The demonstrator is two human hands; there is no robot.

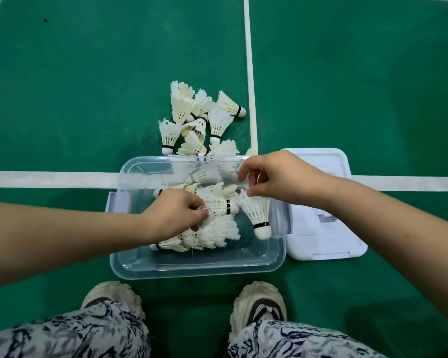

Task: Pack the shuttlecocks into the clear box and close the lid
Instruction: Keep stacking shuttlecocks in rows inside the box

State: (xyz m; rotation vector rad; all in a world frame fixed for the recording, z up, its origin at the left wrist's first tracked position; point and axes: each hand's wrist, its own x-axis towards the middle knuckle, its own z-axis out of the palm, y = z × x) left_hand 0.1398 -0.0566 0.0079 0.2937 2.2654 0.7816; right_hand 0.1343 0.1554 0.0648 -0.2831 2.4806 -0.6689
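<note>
A clear plastic box [197,267] stands open on the green court floor in front of my feet. Several white feather shuttlecocks [217,233] lie inside it. My left hand [173,213] is inside the box, fingers pinched on the feathers of a shuttlecock [221,204] lying sideways. My right hand [277,177] hovers over the box's right side and grips another shuttlecock [258,215] by its feathers, cork end hanging down. A pile of loose shuttlecocks [197,117] lies on the floor just beyond the box. The white lid [329,244] lies flat to the right of the box.
White court lines [49,179] cross under the box, one running left to right and one running away from me [250,73]. My two shoes [259,303] stand close behind the box's near edge, with patterned trouser legs [70,334] at the bottom.
</note>
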